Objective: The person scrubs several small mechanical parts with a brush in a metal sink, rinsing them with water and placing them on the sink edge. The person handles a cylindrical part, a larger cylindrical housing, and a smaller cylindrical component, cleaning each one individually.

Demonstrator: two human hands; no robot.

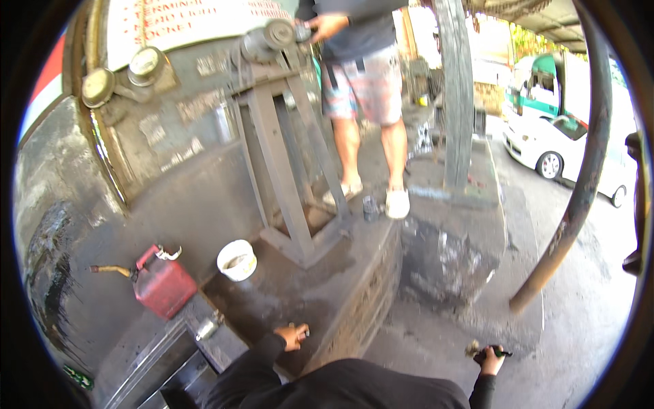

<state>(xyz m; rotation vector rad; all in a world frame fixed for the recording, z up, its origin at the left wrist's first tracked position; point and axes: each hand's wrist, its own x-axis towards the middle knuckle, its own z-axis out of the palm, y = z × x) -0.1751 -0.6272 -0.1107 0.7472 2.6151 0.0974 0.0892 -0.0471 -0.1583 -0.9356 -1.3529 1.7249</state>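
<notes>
My right hand (490, 361), low at the right, is closed around the dark handle of a small brush (472, 348). Its pale bristles point to the left. My left hand (291, 337) is held over the raised concrete ledge (327, 273), near its edge. The fingers are curled, and a small greyish thing shows at their tips, too small to name. Both forearms are in black sleeves. To the left of my left hand lies a small silvery metal part (207, 328) on a dark metal surface.
A red fuel can (165, 286) with a yellowish spout and a white bucket (237, 261) stand at left. Ahead, another person (364, 82) stands with a hand at a bench grinder (269, 42) on a steel stand (276, 157). A wooden post (455, 95) and a rusty pole (565, 225) rise at right.
</notes>
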